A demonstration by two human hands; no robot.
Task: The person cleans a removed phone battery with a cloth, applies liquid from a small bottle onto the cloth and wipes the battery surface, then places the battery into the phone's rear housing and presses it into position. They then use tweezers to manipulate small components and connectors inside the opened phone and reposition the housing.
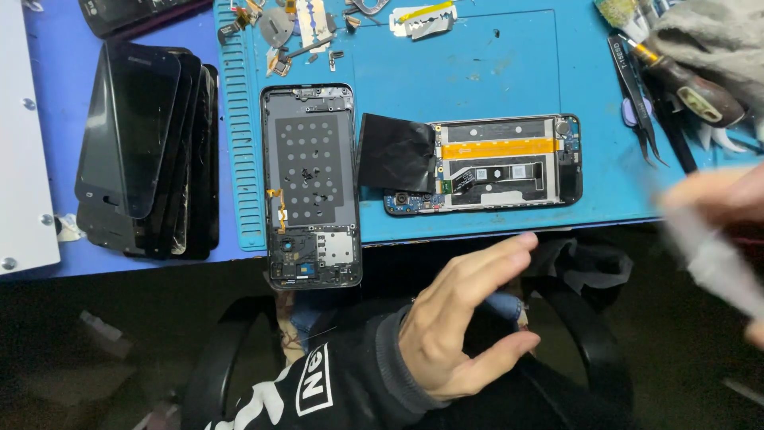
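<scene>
A blue work mat [477,72] covers the bench, ribbed along its left edge, with a paler blue surface [56,64] under it and a dark floor below the bench edge. At ten o'clock on the bench leans a stack of dark phone screens [147,151]; at twelve o'clock lie small metal parts and a razor blade [422,22]. At two o'clock rest black tweezers [637,95], a screwdriver [688,86] and a grey cloth [708,36].

Near the centre lies an opened phone [497,163], set sideways, with an orange flex strip, bare circuit board and a black film [396,153] peeled back at its left end. Just at its nine o'clock stands a separate phone frame [312,187], upright, grey with a dotted dark plate, its bottom overhanging the mat.

The left hand [461,318], in a black sleeve, hovers below the bench edge at six o'clock from the opened phone, fingers spread, thumb apart, holding nothing. The right hand [728,203] is blurred at three o'clock, pinching a pale, blurred strip [712,263].
</scene>
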